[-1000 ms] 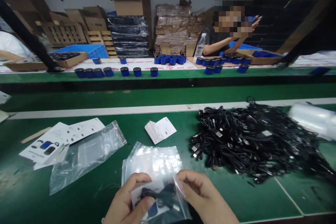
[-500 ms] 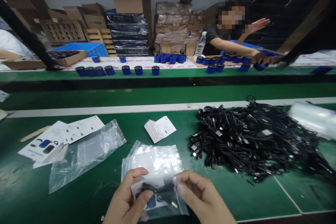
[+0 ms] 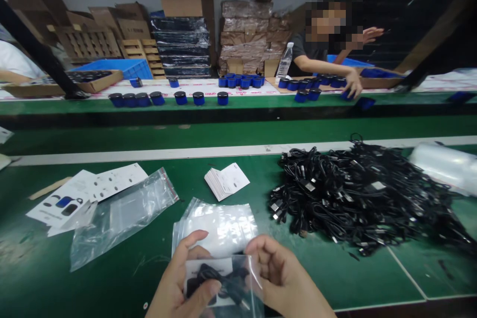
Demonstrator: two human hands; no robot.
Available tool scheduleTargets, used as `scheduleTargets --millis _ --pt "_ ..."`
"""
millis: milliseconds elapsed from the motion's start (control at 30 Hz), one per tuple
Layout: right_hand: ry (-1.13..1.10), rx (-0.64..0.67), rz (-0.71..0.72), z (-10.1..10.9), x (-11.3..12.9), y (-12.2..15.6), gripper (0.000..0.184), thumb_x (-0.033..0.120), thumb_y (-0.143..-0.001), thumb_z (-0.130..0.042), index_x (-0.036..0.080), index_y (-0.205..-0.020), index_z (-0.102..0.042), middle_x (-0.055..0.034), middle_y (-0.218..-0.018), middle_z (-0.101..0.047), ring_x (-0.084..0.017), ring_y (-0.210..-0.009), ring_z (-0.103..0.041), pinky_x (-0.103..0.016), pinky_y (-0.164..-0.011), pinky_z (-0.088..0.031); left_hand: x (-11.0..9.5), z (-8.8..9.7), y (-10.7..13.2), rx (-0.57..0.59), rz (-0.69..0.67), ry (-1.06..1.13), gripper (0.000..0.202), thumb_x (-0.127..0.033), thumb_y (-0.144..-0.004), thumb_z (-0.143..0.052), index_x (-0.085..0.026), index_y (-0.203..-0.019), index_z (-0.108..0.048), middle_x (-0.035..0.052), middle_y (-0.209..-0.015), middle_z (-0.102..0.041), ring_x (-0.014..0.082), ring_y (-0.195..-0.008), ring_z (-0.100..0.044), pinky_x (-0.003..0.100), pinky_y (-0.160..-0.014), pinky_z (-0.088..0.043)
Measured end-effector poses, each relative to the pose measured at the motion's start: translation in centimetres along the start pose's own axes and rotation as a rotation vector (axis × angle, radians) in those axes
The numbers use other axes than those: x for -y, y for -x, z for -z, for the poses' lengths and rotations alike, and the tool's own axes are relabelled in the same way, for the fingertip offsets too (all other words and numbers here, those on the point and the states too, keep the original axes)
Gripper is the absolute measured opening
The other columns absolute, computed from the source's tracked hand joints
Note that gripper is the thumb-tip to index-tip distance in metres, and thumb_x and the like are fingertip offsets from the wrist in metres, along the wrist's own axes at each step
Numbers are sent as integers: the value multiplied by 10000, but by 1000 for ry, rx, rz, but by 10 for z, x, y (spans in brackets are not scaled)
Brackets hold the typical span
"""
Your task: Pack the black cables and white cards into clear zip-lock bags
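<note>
L hand [image 3: 179, 280] & R hand [image 3: 285, 278]: fingers nearly closed, pinching clear plastic bag [image 3: 229, 309] w/ coiled blk cable [image 3: 233, 285] betw. them; clear flat plastic bags [image 3: 223, 226] just beyond fingertips.

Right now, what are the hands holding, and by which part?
A clear plastic bag containing a black cable and white printed card: the left hand grips its left side, thumb across the front; the right hand holds its right side.

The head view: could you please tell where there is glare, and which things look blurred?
In the head view, white glare on the stack of clear bags and plastic roll; in its foreground, the cable inside the held bag slightly soft; in its background, a blue container smeared.
</note>
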State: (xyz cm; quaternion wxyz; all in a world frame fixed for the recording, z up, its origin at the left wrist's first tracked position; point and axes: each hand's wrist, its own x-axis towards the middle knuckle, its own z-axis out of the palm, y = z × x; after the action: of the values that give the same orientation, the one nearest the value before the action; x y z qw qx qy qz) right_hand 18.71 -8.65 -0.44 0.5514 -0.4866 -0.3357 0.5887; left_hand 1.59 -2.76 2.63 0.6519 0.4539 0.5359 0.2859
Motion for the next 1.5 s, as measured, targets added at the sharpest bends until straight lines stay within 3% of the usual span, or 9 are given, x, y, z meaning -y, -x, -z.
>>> scheduleTargets --millis 133,233,433,633,833,967,1167,1333,1500 --pt "350 -264 374 -5 2 5 118 127 -766 -684 236 -764 -640 -15 -875 -660 -157 -784 -640 -249 -736 -495 -3 -5 -3 -54 -26 48 776 -548 -597 -771 -240 -1205 -400 -23 -807 -621 114 -515 -557 215 -373 -503" --pt "438 -296 508 -5 0 7 152 120 -768 -689 267 -798 -712 -45 -1095 -648 -197 -938 -656 -287 -855 -509 -6 -7 -2 -64 4 75 792 -527 -595 -780 -231 -1217 -389 -18 -807 -638 114 -508 -558 206 -367 -497" --pt "511 -155 329 2 0 6 203 202 -799 -685 277 -982 -733 -78 -1205 -634 -235 -1057 -627 -312 -920 -487 -5 -6 -2 -77 14 38 784 -544 -588 -775 -225 -1202 -408 -5 -824 -641 125 -519 -576 206 -366 -498" --pt "463 -58 170 4 16 4 82 154 -762 -666 227 -774 -703 -61 -1032 -645 -236 -1038 -603 -350 -923 -445 6 -5 -2 -46 -23 18 756 -544 -618 -756 -245 -1214 -402 -29 -790 -588 116 -497 -553 226 -386 -503" --pt "395 40 158 13 14 3 40 247 -731 -749 256 -704 -721 -52 -1056 -660 -273 -1209 -477 -430 -1010 -348 13 2 -1 122 55 20 826 -558 -618 -756 -280 -1276 -342 -26 -797 -577 118 -518 -540 234 -429 -470" --pt "465 34 252 8 6 1 70 282 -710 -771 254 -666 -725 -66 -1015 -696 -287 -1216 -469 -449 -1003 -354 24 6 -3 204 -65 2 750 -528 -646 -744 -325 -1260 -365 -32 -846 -562 90 -488 -501 230 -440 -415" --pt "370 -46 233 3 3 2 77 279 -728 -742 234 -676 -708 -65 -990 -678 -284 -1199 -482 -433 -996 -352 26 -2 0 188 -77 73 806 -549 -620 -760 -352 -1287 -351 -54 -803 -546 90 -519 -496 204 -436 -397" --pt "332 -196 190 -4 0 3 226 146 -658 -722 207 -629 -506 15 -765 -601 -169 -734 -581 -268 -684 -443 19 -9 3 86 -30 72 641 -535 -597 -774 -294 -1123 -499 -50 -802 -547 74 -453 -521 218 -415 -444" --pt "329 -147 100 -7 9 3 115 234 -754 -651 189 -841 -592 46 -630 -536 -130 -599 -506 -233 -600 -416 8 -7 1 -71 18 33 770 -546 -536 -798 -245 -1156 -454 -37 -769 -586 148 -528 -595 276 -465 -529"
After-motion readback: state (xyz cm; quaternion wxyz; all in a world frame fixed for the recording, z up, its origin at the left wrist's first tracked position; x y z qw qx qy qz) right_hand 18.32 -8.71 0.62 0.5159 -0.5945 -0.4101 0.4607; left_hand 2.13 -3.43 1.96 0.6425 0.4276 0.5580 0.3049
